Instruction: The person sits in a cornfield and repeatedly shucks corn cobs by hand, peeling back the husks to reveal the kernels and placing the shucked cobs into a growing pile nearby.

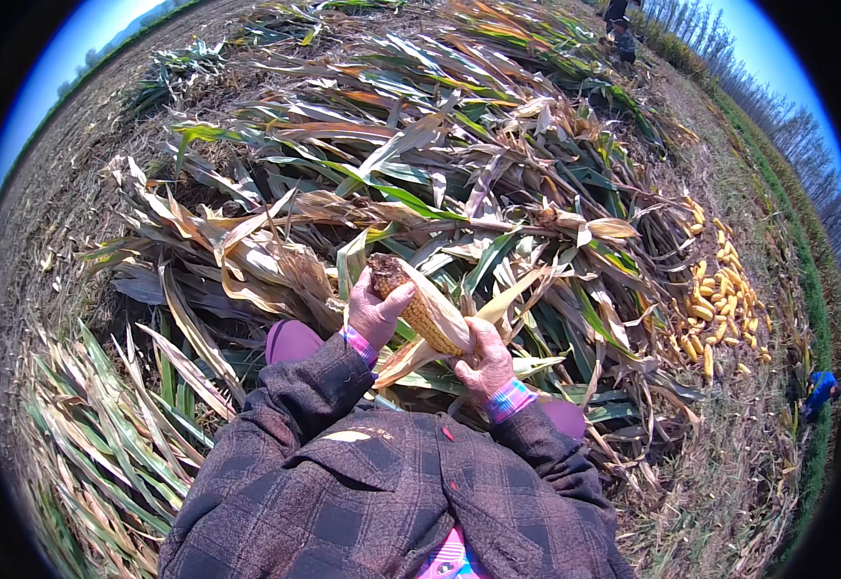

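Observation:
Between my hands is a partly husked ear of corn (426,318), tilted, its yellow kernels bare on the near side. Pale husk (436,291) still covers its far side, and brown silk (387,271) sits at the upper tip. My left hand (377,310) grips the ear near that tip, thumb across it. At the lower end, my right hand (487,359) is closed around the base and the husk there. Peeled-back husk leaves (409,362) hang below the ear. Cut corn stalks (464,224) with dry and green leaves lie right in front of me.
A heap of husked yellow ears (717,304) lies on the ground to the right. More cut stalks (109,441) are at the lower left. People (620,36) are at the far upper right, and a blue object (819,394) is at the right edge.

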Demonstrator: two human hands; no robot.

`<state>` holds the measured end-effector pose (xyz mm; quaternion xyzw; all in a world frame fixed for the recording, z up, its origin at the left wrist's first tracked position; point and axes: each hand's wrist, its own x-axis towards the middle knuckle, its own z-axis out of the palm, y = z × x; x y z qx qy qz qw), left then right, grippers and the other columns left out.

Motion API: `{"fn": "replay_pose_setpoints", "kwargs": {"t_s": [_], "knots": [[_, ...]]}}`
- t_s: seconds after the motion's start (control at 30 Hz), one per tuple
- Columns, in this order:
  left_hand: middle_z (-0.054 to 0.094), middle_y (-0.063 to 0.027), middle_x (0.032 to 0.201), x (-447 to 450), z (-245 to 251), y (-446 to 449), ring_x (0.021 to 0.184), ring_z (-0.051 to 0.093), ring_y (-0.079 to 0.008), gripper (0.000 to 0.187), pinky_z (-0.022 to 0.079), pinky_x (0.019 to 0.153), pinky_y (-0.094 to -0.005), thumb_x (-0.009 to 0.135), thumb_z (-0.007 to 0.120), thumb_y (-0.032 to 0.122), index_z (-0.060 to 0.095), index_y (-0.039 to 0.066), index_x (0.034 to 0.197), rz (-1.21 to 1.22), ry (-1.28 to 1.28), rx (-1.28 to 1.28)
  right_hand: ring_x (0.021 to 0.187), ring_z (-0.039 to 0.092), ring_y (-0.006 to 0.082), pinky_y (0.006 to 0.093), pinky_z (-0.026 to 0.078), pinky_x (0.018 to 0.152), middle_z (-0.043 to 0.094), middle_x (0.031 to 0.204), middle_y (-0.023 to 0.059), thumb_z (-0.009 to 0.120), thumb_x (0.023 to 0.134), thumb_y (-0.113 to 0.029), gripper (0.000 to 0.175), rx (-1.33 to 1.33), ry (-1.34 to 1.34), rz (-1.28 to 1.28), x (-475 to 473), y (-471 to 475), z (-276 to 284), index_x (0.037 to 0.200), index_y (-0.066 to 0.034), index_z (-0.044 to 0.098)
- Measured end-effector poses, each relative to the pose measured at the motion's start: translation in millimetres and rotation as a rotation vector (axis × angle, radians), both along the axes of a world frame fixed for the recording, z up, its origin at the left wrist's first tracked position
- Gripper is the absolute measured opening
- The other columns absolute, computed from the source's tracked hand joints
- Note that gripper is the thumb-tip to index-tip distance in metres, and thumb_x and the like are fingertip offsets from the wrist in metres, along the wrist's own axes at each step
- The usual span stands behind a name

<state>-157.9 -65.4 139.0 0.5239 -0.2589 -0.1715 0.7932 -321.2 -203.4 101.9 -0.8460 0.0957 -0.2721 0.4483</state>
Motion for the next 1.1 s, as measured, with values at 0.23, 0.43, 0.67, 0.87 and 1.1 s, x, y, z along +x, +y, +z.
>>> {"fn": "replay_pose_setpoints", "kwargs": {"t_s": [0.23, 0.43, 0.67, 0.87, 1.1], "knots": [[0.061, -0.0026, 0.093, -17, -12, -4, 0.084, 0.058, -0.0099, 0.041, 0.048, 0.077, -0.0259, 0.075, 0.074, 0.019, 0.051, 0.003, 0.106, -0.137, -0.059, 0.057, 0.112, 0.048, 0.0339, 0.0420, 0.037, 0.095, 0.047, 0.125, 0.0170, 0.069, 0.065, -0.017, 0.064, -0.391, -0.089, 0.017, 0, 20, 38, 0.125, -0.0047, 0.048], [0.059, -0.0039, 0.101, -34, -15, 3, 0.095, 0.055, -0.0102, 0.048, 0.046, 0.086, -0.0274, 0.077, 0.072, 0.013, 0.046, 0.002, 0.116, -0.392, -0.166, 0.181, 0.106, 0.053, 0.0177, 0.0301, 0.042, 0.091, 0.054, 0.115, 0.0105, 0.055, 0.090, -0.011, 0.033, 0.172, -0.192, 0.264, 6, 17, 34, 0.121, 0.0012, 0.049], [0.060, -0.0068, 0.103, -38, -15, 8, 0.095, 0.057, -0.0119, 0.051, 0.046, 0.085, -0.0280, 0.076, 0.073, 0.013, 0.045, 0.001, 0.116, -0.466, -0.135, 0.110, 0.069, 0.057, 0.0164, 0.0291, 0.046, 0.062, 0.057, 0.074, 0.0094, 0.053, 0.088, -0.007, 0.007, 0.282, -0.018, -0.115, -3, 10, 6, 0.092, -0.0021, 0.055], [0.061, -0.0083, 0.101, -23, -11, 10, 0.090, 0.059, -0.0140, 0.045, 0.047, 0.083, -0.0268, 0.077, 0.069, 0.013, 0.048, -0.002, 0.114, -0.236, -0.033, 0.065, 0.065, 0.060, 0.0281, 0.0342, 0.047, 0.058, 0.058, 0.071, 0.0151, 0.059, 0.076, -0.006, 0.012, -0.355, 0.327, -0.137, -18, -16, -13, 0.087, -0.0063, 0.059], [0.060, -0.0070, 0.100, -20, -22, 7, 0.089, 0.058, -0.0136, 0.039, 0.046, 0.083, -0.0269, 0.079, 0.068, 0.014, 0.051, -0.001, 0.110, -0.185, -0.055, 0.055, 0.098, 0.055, 0.0313, 0.0406, 0.044, 0.088, 0.057, 0.102, 0.0143, 0.061, 0.065, -0.013, 0.038, -0.209, -0.035, 0.034, -9, -8, 6, 0.102, -0.0041, 0.058]]}}
